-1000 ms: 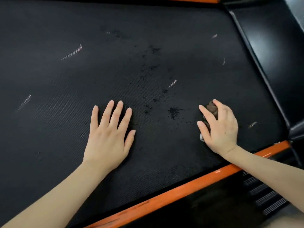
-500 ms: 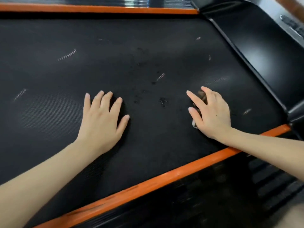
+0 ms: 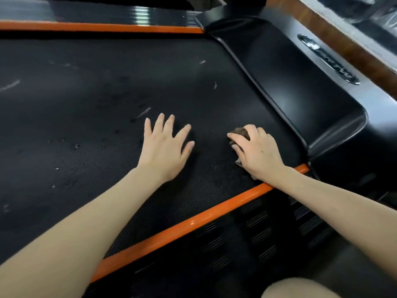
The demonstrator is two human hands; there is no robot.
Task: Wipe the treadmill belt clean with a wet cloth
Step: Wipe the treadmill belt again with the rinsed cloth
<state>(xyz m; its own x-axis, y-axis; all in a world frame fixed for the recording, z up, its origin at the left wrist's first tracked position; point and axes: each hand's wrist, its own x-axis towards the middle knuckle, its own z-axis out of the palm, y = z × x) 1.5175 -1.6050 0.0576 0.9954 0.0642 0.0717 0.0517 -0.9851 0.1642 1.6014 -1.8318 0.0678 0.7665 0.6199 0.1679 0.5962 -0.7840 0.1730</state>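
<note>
The black textured treadmill belt [image 3: 90, 108] fills most of the view, with dark specks and pale streaks across its left and middle. My left hand [image 3: 165, 147] lies flat on the belt with fingers spread. My right hand [image 3: 256, 151] presses a bunched brown cloth [image 3: 240, 132] onto the belt near the front right corner, fingers curled over it. Most of the cloth is hidden under the palm.
An orange side rail [image 3: 193, 222] runs along the near edge, another orange rail [image 3: 107, 27] along the far edge. The glossy black motor cover [image 3: 300, 87] rises on the right. A black ribbed footboard [image 3: 247, 237] lies below the near rail. My knee [image 3: 298, 289] shows at the bottom.
The view has swung right and pulled back, showing more motor cover and footboard. My right hand with the cloth has slid toward the belt's front right corner, and my left hand followed rightward.
</note>
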